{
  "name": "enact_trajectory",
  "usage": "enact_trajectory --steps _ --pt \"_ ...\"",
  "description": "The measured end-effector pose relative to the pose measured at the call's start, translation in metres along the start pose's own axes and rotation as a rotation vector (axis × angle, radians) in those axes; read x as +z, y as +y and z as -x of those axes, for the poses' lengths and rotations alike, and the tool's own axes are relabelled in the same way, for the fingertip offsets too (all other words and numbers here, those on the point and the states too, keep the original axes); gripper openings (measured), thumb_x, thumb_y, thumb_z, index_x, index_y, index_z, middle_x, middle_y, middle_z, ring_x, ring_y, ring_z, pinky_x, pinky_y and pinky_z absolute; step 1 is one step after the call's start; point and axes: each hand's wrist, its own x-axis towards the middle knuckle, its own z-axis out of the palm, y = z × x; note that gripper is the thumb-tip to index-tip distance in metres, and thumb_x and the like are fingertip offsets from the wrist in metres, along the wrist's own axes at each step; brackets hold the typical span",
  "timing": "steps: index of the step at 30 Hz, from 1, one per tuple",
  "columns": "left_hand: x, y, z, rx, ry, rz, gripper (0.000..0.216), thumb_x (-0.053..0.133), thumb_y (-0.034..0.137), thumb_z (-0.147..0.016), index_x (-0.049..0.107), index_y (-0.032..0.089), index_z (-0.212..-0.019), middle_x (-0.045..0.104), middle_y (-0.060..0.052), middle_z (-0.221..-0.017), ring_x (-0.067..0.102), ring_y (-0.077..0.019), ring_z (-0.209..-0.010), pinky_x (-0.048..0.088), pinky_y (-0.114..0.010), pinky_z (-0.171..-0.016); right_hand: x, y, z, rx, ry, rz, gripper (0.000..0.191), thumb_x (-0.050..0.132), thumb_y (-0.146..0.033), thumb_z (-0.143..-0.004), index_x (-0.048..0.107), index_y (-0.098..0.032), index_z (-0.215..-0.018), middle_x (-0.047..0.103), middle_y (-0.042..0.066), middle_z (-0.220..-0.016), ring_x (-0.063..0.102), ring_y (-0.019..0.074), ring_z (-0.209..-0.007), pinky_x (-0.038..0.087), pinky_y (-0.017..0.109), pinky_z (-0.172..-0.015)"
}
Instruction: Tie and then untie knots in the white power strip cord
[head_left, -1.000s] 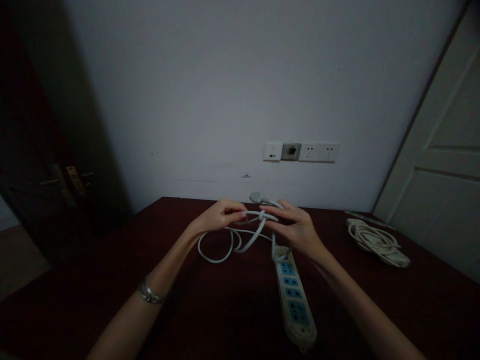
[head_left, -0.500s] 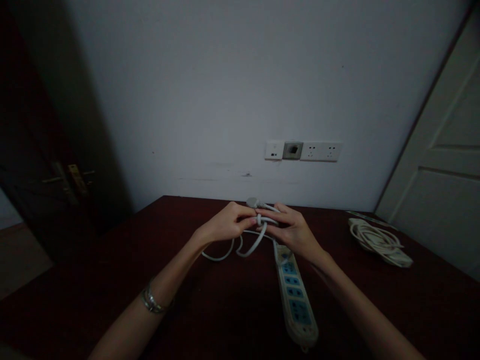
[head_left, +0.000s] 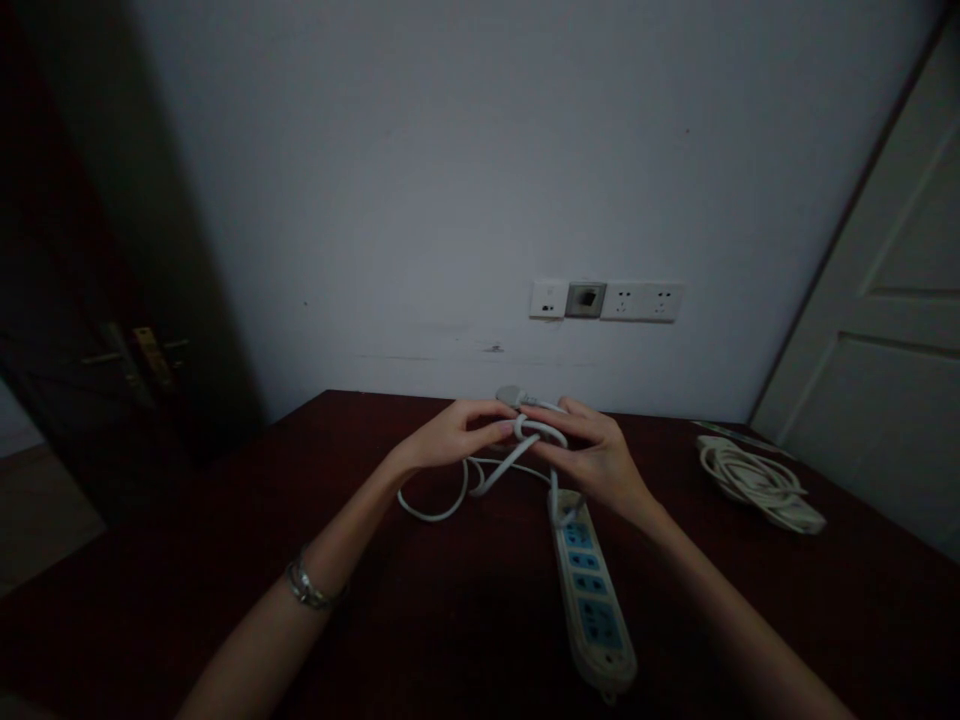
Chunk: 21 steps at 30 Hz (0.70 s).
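- I see my left hand (head_left: 450, 438) and right hand (head_left: 596, 460) pinched shut on the cord (head_left: 498, 468) at its knot.
- The cord is above the tabletop (head_left: 187, 560), mid-scene.
- The strip (head_left: 592, 590) lies at 5 o'clock of the hands.

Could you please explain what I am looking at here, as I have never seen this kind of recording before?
There is no machine: the view comes from a camera worn on a person's head, looking forward and down at their own two bare hands. The left hand and right hand both pinch the knotted white power cable of a long white power strip with blue sockets, which lies on the dark red wooden table. A second, coiled cream cable lies at the right; white wall sockets sit behind.
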Motion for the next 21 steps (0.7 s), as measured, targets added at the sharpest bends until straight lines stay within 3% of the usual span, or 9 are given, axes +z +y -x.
enact_trajectory --steps 8,14,21 --pt "-0.014 -0.011 -0.001 -0.007 -0.055 -0.006 0.025 0.05 0.029 -0.086 0.066 0.015 -0.097 0.067 -0.008 -0.097 0.06 -0.0148 -0.089 0.044 -0.029 -0.083 -0.007 0.002 -0.001 0.054 0.042 0.062 0.032 0.064 -0.027 -0.075 0.067 -0.024 -0.107 0.041 -0.003 -0.062 0.04 0.0116 -0.056 0.03 0.025 -0.051" --pt "-0.006 -0.014 -0.005 0.024 0.05 -0.085 0.022 0.051 0.025 -0.084 0.068 0.012 -0.088 0.069 -0.007 -0.088 0.061 -0.0142 -0.081 0.044 -0.027 -0.077 -0.006 -0.001 -0.002 0.087 0.036 -0.006 0.033 0.065 -0.028 -0.074 0.067 -0.022 -0.106 0.047 -0.001 -0.064 0.043 0.0118 -0.058 0.033 0.026 -0.052" --pt "-0.002 0.002 0.001 0.08 0.065 -0.266 0.024 0.047 0.022 -0.085 0.068 0.012 -0.088 0.068 -0.005 -0.078 0.057 -0.0115 -0.07 0.043 -0.023 -0.066 -0.004 -0.006 -0.001 0.089 -0.031 0.002 0.032 0.065 -0.028 -0.074 0.067 -0.021 -0.105 0.047 -0.002 -0.064 0.044 0.0108 -0.057 0.036 0.024 -0.052"
